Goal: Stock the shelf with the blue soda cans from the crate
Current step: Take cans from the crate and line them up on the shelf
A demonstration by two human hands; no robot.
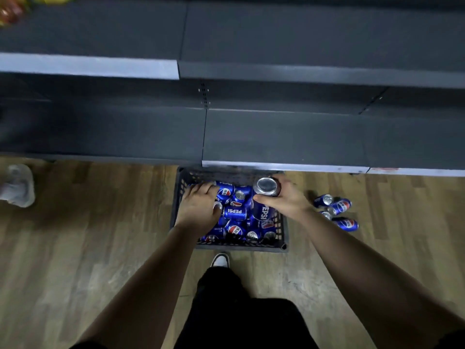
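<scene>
Blue cans [235, 212] fill a dark plastic crate [241, 246] on the wood-look floor [100, 222], set vs. the foot of a grey store shelf unit. Its far rim seems tucked just under the lip of the lower shelf [276, 137]. Person stands over it, both arms down. Right hand [286, 197] has fingers & thumb wrapped round an upright can [263, 210] near the crate's right-rear corner, top facing up, seemingly a bit above the pile. Left hand [198, 205] lies on the heap at left-rear, fingers bent down among the cans; can't tell if they've closed on one.

Progress, by my read: early. Lower shelf & upper shelf [302, 34] show no cans at all, and the crate looks near full, w/ cans lying every which way. So approx. everything's left: lift, stand on the board, repeat. A few loose cans [337, 210] lie on the floor just right of the crate, apart from it; those prob. need collecting too.

Room to move: lower shelf is wide & bare right above the crate, so the carry is short. But its front lip overhangs the crate's back edge, and a can coming straight up from the rear could clip it. Safer to come out toward the person first, then up & in. Person's own shoe [221, 260] sits just short of the crate's near rim. Another shoe [18, 185] at far left, well apart. Snack packs [10, 11] in the top-left corner, blurred.
</scene>
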